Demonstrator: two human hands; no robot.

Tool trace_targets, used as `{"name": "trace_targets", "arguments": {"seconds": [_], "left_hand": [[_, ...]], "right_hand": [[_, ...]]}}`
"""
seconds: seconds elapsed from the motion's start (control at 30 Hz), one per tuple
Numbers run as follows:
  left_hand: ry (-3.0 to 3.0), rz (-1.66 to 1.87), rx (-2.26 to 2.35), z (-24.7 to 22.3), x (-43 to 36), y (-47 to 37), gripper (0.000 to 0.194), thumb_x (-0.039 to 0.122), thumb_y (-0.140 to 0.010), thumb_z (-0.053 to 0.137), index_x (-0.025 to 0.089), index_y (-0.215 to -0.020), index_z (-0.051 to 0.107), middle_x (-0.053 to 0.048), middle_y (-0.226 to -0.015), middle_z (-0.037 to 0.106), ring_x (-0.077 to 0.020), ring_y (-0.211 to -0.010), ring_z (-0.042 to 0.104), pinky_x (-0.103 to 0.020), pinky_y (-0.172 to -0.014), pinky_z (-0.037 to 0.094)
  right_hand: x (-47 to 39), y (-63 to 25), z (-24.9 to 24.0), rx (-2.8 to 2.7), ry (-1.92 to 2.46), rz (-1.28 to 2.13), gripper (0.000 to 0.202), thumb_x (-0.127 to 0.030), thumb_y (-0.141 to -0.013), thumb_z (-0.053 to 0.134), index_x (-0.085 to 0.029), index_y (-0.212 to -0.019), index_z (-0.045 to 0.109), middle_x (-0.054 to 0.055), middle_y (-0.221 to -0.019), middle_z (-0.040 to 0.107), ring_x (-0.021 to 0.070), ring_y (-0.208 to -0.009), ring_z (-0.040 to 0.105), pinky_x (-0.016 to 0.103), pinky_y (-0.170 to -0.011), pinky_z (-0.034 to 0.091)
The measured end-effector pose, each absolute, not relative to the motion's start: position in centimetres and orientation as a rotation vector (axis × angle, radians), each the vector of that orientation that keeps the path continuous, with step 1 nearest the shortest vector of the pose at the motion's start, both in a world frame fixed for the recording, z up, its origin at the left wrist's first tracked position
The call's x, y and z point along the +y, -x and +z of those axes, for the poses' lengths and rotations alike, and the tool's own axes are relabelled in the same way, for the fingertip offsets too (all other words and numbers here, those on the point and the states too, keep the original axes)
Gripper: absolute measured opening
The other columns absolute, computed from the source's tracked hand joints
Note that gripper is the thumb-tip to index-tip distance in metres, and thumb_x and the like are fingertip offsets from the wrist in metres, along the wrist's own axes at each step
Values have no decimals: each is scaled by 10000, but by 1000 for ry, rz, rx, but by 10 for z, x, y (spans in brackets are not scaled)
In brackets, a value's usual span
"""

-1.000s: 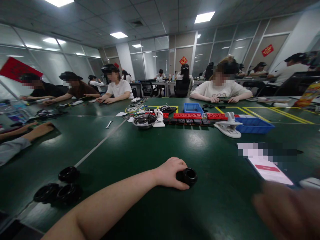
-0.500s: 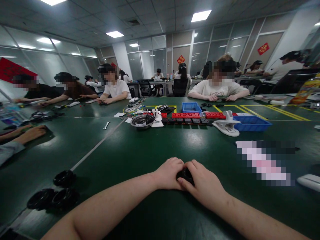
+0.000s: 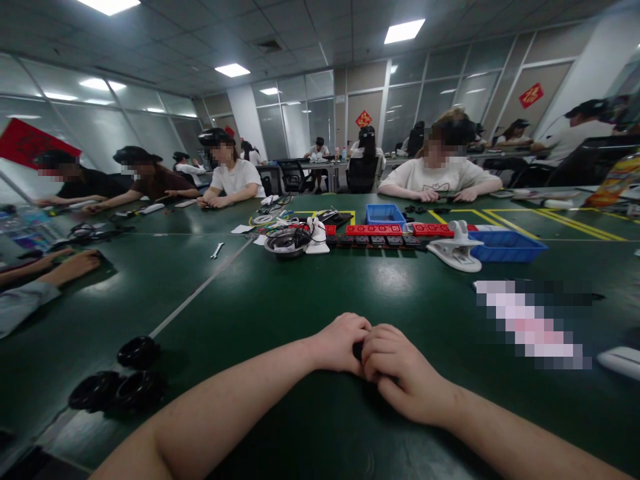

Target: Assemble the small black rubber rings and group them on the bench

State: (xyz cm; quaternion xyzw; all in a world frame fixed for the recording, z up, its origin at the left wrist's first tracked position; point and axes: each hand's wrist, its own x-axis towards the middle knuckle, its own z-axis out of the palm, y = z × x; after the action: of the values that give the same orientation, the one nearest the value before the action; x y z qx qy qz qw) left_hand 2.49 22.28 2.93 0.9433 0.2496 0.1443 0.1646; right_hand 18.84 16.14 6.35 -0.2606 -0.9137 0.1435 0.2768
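Observation:
My left hand [image 3: 341, 341] is closed around a black round part [image 3: 358, 350], just above or on the green table in front of me. Only a small dark patch of the part shows between the hands; in the earlier frame it looked like a ring. Curled fingers of my right hand [image 3: 400, 373] press over the same part from the right, touching the left hand's fingertips. Three similar glossy black rings lie to the left: one at the back [image 3: 139, 352], one at the front left [image 3: 95, 391] and one at the front right [image 3: 140, 391].
Across the table [image 3: 240, 293] stand a metal bowl [image 3: 286, 244] with cables, red strips [image 3: 374, 229], a white clip stand [image 3: 457, 248] and two blue bins [image 3: 507, 247]. A small wrench [image 3: 217, 251] lies left. A co-worker's hands [image 3: 77, 265] rest at far left; others sit opposite.
My right hand's fingers have curled over the black part and now cover most of it. The left hand has stayed nearly in place. The whole view has shifted slightly.

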Motion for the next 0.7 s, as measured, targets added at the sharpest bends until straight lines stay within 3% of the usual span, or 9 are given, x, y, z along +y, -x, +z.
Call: {"name": "trace_targets", "arguments": {"seconds": [0.07,0.17,0.27,0.4,0.53,0.7], "left_hand": [[-2697,401,720,31,222,-26,330,393,-573,721,189,-797,591,-14,-936,536,-195,-903,488,-310,-843,359],[-2700,383,751,34,219,-27,442,453,-571,708,185,-891,561,-28,-933,537,-210,-900,494,-332,-845,361],[-2671,403,798,38,214,-28,571,525,-557,688,182,-972,500,-44,-967,530,-227,-912,493,-353,-850,363],[-2667,450,942,39,206,-32,653,589,-501,682,175,-956,462,-48,-934,524,-236,-882,493,-395,-875,347],[-2684,469,1022,37,201,-36,576,550,-553,662,177,-946,467,-38,-901,523,-229,-879,488,-424,-941,289],[-2682,460,994,33,202,-36,465,466,-570,670,169,-880,492,-31,-862,525,-211,-862,486,-372,-911,322]], "right_hand": [[161,-189,64,-2448,696,391,214,-81,-655,368,-214,-642,535,-22,-685,578,134,-773,541,387,-946,292],[160,-191,66,-2439,733,291,207,-149,-709,428,-231,-832,574,-8,-845,619,165,-915,532,422,-996,219],[161,-192,65,-2364,883,156,245,-326,-754,493,-195,-954,545,56,-935,592,210,-899,517,420,-883,339],[167,-190,58,-2309,1166,61,356,-498,-736,519,-167,-866,519,73,-824,546,217,-764,497,379,-702,397],[170,-189,54,-2321,1314,32,291,-454,-727,561,-178,-779,485,47,-769,520,206,-728,479,351,-662,381],[169,-188,54,-2336,1357,36,245,-399,-735,572,-178,-747,467,41,-762,513,198,-720,467,345,-660,371]]}}
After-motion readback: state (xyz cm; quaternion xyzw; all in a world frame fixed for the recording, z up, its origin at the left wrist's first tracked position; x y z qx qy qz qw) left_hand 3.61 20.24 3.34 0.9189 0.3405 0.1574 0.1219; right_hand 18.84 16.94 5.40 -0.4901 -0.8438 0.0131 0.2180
